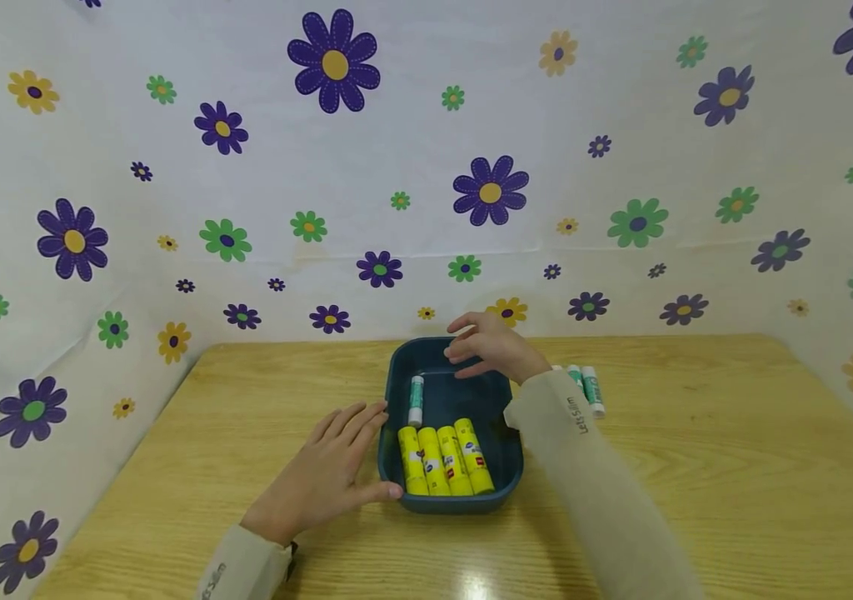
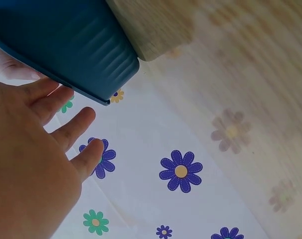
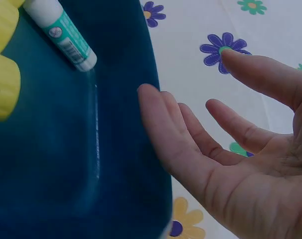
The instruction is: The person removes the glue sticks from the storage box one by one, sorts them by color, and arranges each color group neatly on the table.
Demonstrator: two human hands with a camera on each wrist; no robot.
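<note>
A dark blue plastic bin (image 1: 452,505) stands on the table. Several yellow glue sticks (image 1: 432,463) lie side by side at its near end. Behind them, along the left wall, lies one white-and-teal glue stick (image 1: 416,402). My left hand (image 1: 321,475) is at the bin's left side, fingers spread and thumb by the near left corner; the left wrist view has fingertips at the rim. My right hand (image 1: 497,343) hovers over the bin's far right part, holding nothing. Its fingers are loosely bent in the right wrist view, beside the bin wall (image 3: 126,149).
More white-and-teal glue sticks (image 1: 593,392) lie on the table right of the bin, partly hidden by my right sleeve (image 1: 584,467). The wooden table (image 1: 696,467) meets a white flower-print cloth (image 1: 411,133) at the back and sides.
</note>
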